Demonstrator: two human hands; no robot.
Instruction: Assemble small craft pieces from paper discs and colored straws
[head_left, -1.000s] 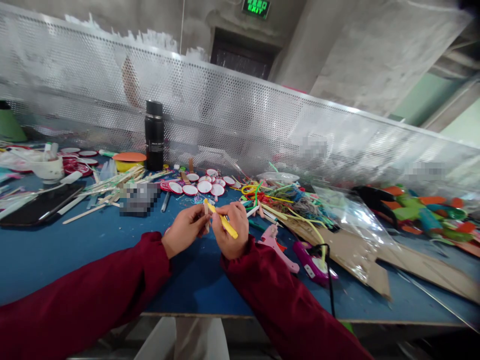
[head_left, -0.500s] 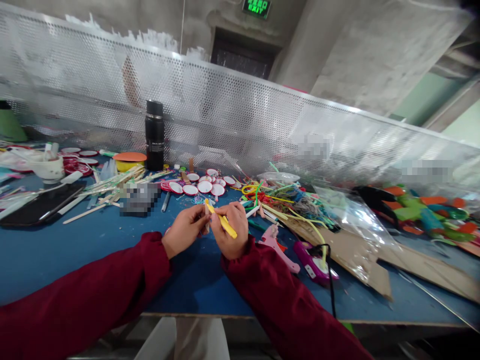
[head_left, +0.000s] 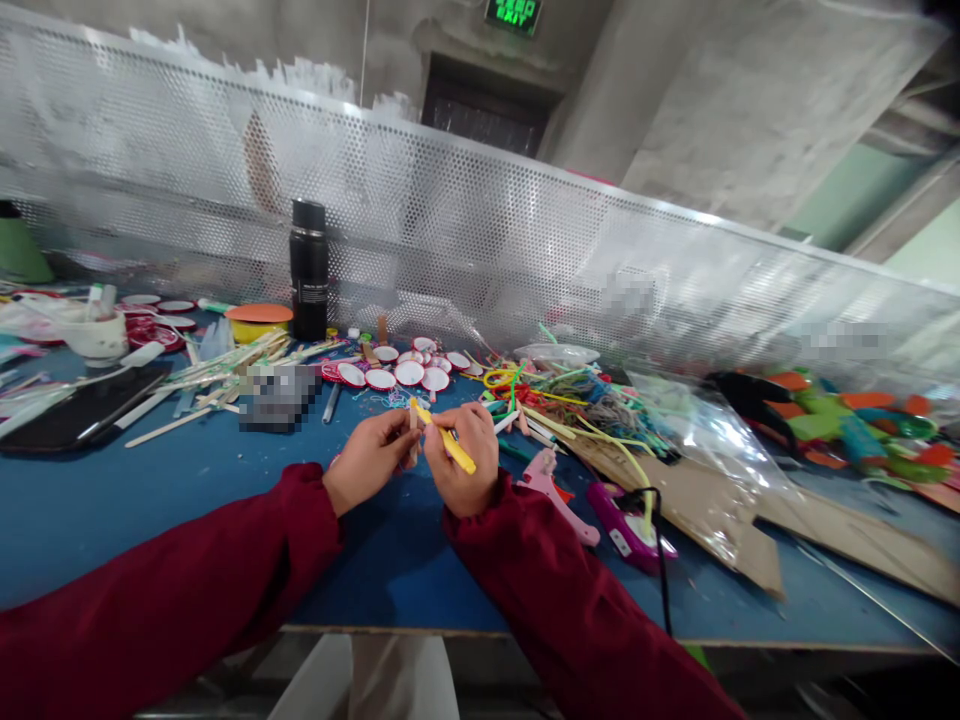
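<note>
My right hand [head_left: 466, 460] is closed round a slim yellow pen-shaped tool [head_left: 456, 452], whose upper end leans left towards my other hand. Whether it is a pen or a knife I cannot make out. Between the closed fingertips of my left hand [head_left: 373, 460] stands a narrow pale stick [head_left: 413, 422], roughly upright, partly covered by the fingers. The tool's upper end is right by the top of the stick; whether they touch is too small to tell. Both hands are just above the blue table [head_left: 225, 510]. Beyond them lie several round white caps with red rims [head_left: 409, 373].
A black bottle [head_left: 309, 270] stands before the perforated metal screen [head_left: 480, 230]. On the right are a pink glue gun [head_left: 559, 500], a purple device [head_left: 630, 530] with a cable, bundled pipe cleaners [head_left: 592, 410] and cardboard [head_left: 712, 510]. Wooden sticks [head_left: 217, 380] and a phone [head_left: 82, 410] lie left.
My right hand and the yellow tool have shifted very slightly to the right. My left hand stays in place with the pale stick.
</note>
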